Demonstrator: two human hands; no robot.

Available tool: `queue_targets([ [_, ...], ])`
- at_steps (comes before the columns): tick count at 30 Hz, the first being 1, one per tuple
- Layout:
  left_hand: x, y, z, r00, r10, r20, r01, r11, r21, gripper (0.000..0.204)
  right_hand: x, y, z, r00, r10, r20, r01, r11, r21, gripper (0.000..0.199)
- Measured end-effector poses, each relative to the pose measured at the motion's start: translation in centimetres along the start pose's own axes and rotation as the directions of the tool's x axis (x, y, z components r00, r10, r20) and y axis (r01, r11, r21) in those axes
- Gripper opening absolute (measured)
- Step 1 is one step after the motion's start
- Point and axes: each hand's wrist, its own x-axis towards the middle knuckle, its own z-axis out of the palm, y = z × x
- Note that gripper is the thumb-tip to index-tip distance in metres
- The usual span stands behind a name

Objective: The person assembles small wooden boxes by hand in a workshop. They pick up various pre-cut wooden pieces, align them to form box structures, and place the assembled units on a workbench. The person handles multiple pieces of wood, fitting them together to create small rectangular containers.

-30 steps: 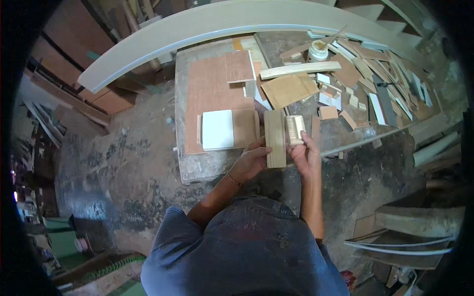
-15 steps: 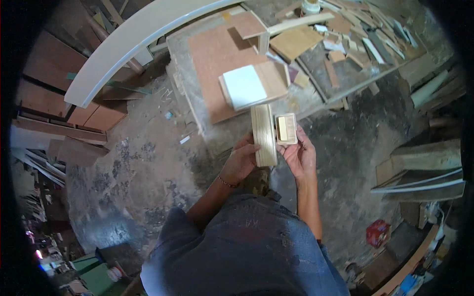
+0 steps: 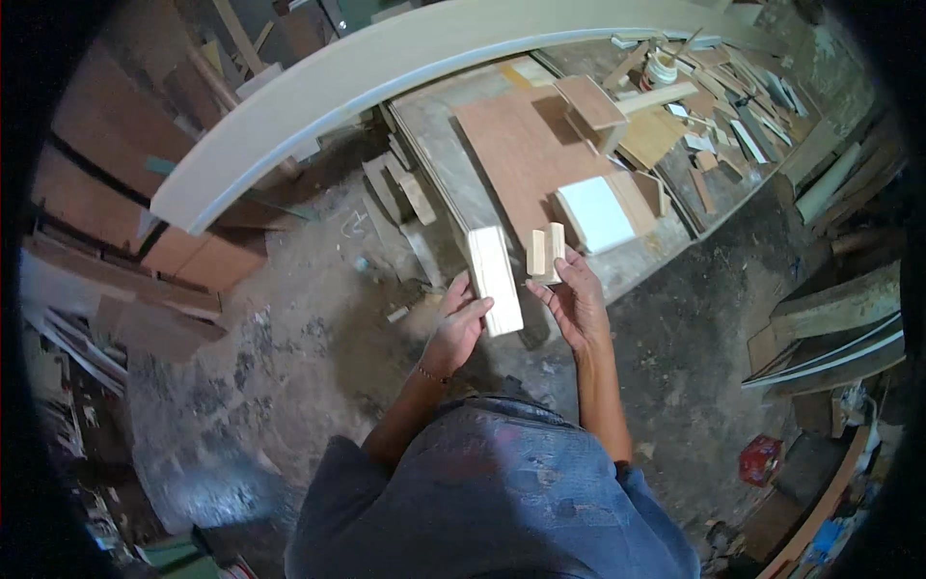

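My left hand (image 3: 457, 326) grips a long pale wooden block (image 3: 494, 278) by its lower end, holding it upright in front of me. My right hand (image 3: 575, 301) holds a smaller pale wooden piece (image 3: 545, 253) made of two short blocks side by side, pinched at its base. The two pieces are a little apart, both lifted over the dusty floor just short of the workbench edge.
A workbench (image 3: 451, 154) ahead carries a brown plywood sheet (image 3: 521, 154), a white square board (image 3: 596, 214), wood offcuts and a small white tub (image 3: 662, 69). A long curved pale board (image 3: 405, 68) arcs over it. Planks lie at right, a red can (image 3: 760, 459) on the floor.
I have drawn both wooden pieces off the workbench toward me and separated them; the view has swung left and back, so the bench now sits farther up and right.
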Motion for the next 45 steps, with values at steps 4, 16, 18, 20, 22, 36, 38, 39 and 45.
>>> queue_targets([
  [4, 0.5, 6.7, -7.2, 0.996, -0.087, -0.003, 0.087, 0.991, 0.100, 0.047, 6.3, 5.9, 3.8, 0.977, -0.116, -0.180, 0.091, 0.986, -0.139, 0.035],
  [16, 8.3, 11.6, -14.2, 0.967, -0.196, 0.162, 0.083, 0.846, 0.527, 0.052, 20.0, 7.9, 3.4, 0.622, -0.782, -0.042, 0.016, 0.067, -0.998, 0.047],
  [18, 10.1, 11.7, -13.9, 0.962, -0.206, 0.178, 0.078, 0.836, 0.544, 0.053, 21.2, 7.3, 2.9, 0.607, -0.795, -0.007, -0.010, 0.001, -1.000, 0.047],
  [20, 11.3, 11.3, -13.5, 0.961, -0.201, 0.190, 0.063, 0.828, 0.558, 0.055, 22.3, 6.7, 3.1, 0.605, -0.796, -0.013, -0.036, -0.011, -0.999, 0.046],
  [22, 12.8, 11.2, -13.5, 0.958, -0.187, 0.218, 0.033, 0.826, 0.563, 0.057, 23.9, 6.3, 2.5, 0.600, -0.800, 0.017, 0.008, -0.015, -1.000, 0.048],
  [36, 21.6, 12.6, -10.6, 0.818, -0.151, 0.555, -0.497, 0.299, 0.814, 0.049, 22.4, 4.7, 3.1, 0.573, -0.805, -0.150, 0.047, 0.215, -0.975, 0.051],
  [38, 23.4, 12.9, -10.0, 0.720, -0.205, 0.664, -0.633, 0.200, 0.748, 0.048, 20.6, 5.5, 2.2, 0.653, -0.693, -0.304, -0.015, 0.390, -0.920, 0.043],
  [39, 24.3, 13.0, -9.8, 0.664, -0.232, 0.711, -0.697, 0.154, 0.701, 0.048, 19.6, 5.6, 2.6, 0.740, -0.532, -0.411, -0.062, 0.554, -0.830, 0.042],
  [45, 29.7, 12.6, -8.4, 0.338, -0.270, 0.901, -0.929, 0.057, 0.365, 0.051, 18.2, 8.0, 6.4, 0.812, -0.148, -0.564, 0.071, 0.985, -0.156, 0.039],
])
